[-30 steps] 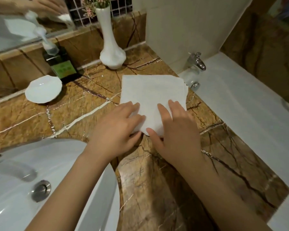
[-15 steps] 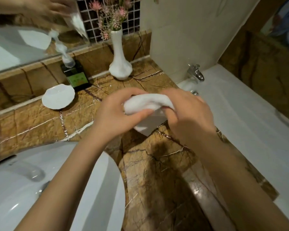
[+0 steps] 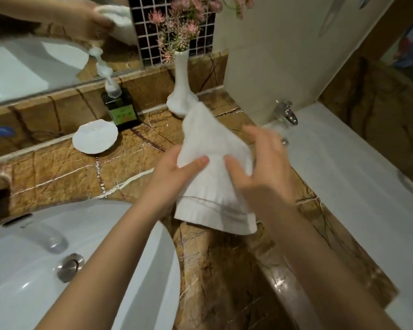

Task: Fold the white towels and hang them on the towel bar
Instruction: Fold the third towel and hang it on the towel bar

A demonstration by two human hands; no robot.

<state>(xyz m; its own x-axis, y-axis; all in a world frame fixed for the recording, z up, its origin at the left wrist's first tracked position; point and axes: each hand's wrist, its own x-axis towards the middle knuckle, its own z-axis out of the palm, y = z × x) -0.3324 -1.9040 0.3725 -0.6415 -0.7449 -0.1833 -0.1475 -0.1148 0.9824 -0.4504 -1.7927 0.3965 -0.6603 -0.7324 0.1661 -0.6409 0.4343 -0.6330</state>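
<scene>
A folded white towel (image 3: 208,139) hangs in the air over the brown marble counter (image 3: 57,172), its hemmed edge at the bottom and one corner pointing up. My left hand (image 3: 169,177) pinches its left side, thumb on the front and fingers behind. My right hand (image 3: 267,172) holds the right side with the thumb on the front; its fingers spread out past the towel's edge and are blurred. No towel bar is in view.
A white sink (image 3: 129,258) lies at the lower left. Along the back stand a white soap dish (image 3: 94,136), a dark soap bottle (image 3: 121,110) and a white vase (image 3: 180,91) with pink flowers. A chrome tap (image 3: 286,113) and a white bathtub (image 3: 343,175) are to the right.
The towel lay flat on the counter under both hands. Both hands gathered it, lifted it, and now it hangs between them above the counter.
</scene>
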